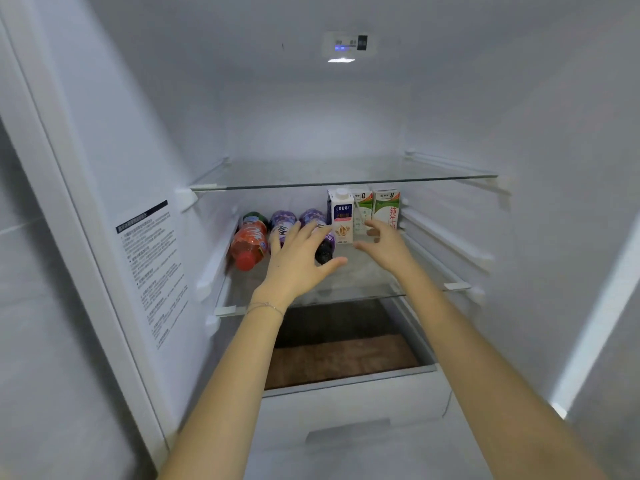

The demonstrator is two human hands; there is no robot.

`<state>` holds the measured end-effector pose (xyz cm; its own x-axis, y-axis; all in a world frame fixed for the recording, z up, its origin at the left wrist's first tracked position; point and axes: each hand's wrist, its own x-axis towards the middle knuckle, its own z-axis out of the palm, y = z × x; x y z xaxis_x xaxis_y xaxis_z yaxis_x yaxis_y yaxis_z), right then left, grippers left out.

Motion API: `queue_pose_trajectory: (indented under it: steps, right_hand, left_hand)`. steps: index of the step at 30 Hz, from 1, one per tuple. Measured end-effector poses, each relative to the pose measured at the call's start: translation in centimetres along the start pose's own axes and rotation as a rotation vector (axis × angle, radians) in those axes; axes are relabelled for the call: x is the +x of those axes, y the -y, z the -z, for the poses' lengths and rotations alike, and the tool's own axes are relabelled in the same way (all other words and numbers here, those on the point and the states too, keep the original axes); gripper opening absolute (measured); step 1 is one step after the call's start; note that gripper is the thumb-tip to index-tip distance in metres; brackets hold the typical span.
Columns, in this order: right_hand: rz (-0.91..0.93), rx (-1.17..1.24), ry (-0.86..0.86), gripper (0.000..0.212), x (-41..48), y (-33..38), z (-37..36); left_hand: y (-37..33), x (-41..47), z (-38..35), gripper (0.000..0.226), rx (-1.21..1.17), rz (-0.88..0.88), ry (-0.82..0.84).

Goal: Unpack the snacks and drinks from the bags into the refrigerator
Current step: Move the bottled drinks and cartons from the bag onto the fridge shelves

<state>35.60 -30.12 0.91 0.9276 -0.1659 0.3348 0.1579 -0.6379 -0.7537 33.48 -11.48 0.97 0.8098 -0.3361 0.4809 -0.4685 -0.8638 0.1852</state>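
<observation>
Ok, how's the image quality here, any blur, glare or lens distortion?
In the head view, the interior lamp blows out white, the left hand and right hand are slightly motion-blurred, the wide lens bows the fridge walls, and the sticker text is soft.

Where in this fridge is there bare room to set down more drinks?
The upper glass shelf is bare across its whole width. On the lower glass shelf, the front strip near its edge is free. Crowded: three bottles lying along the left side, three cartons standing at the back right, and the left hand and right hand hover there.
</observation>
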Motion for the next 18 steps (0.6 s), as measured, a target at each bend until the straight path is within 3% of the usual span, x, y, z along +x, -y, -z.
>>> queue_pose_trajectory:
  steps: [6, 13, 18]
  right_hand:
    - [0.05, -0.134, -0.048, 0.067, -7.6, 0.4, 2.7]
    - [0.1, -0.52, -0.121, 0.072, -16.6, 0.3, 6.5]
    - [0.119, -0.536, -0.119, 0.073, -23.7, 0.9, 10.0]
  left_hand:
    - [-0.6, -3.4, -0.2, 0.071, -0.002, -0.057, -0.043]
    - [-3.2, -8.1, -0.3, 0.074, -0.047, -0.107, -0.088]
    - [-7.4, -11.9, 0.1, 0.077, -0.077, -0.203, -0.137]
